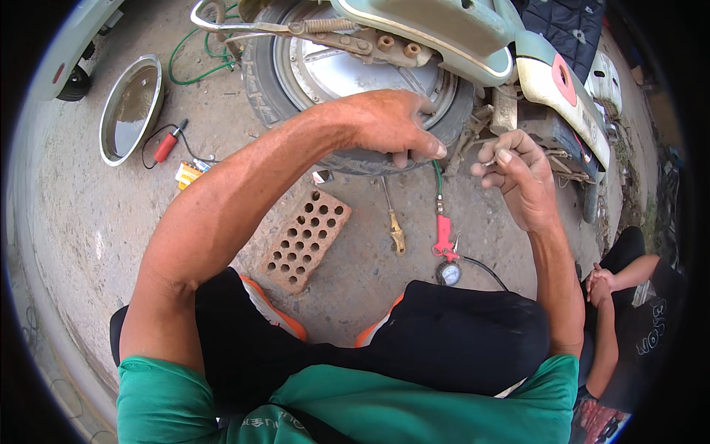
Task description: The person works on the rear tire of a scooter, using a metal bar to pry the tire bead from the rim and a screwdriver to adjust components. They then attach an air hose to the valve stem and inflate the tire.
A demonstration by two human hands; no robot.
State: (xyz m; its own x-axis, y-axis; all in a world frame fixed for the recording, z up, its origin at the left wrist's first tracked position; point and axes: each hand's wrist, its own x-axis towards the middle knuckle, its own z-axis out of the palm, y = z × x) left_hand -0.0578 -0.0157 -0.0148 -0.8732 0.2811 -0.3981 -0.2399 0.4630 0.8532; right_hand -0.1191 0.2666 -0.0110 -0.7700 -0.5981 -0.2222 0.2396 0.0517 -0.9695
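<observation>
My left hand (392,127) reaches over the grey tyre (266,89) of a wheel with a silver hub (336,70). Its thumb points right, fingers apart, some bent down and partly hidden; I see nothing held in it. To the right of the tyre my right hand (523,177) is raised, thumb and fingertips pinched together. Something small and pale may be between them, too small to name. Below the hands lie a screwdriver (397,233) with a yellow handle and a red tyre inflator (444,238) with a round gauge (449,273), joined to a green hose.
A perforated brick (306,240) lies before my feet. Far left stand a metal basin (111,152) of water, a red-handled corded tool (166,147) and a yellow packet (188,175). The scooter's pale bodywork (436,26) overhangs the wheel. A person with clasped hands (600,285) sits at right.
</observation>
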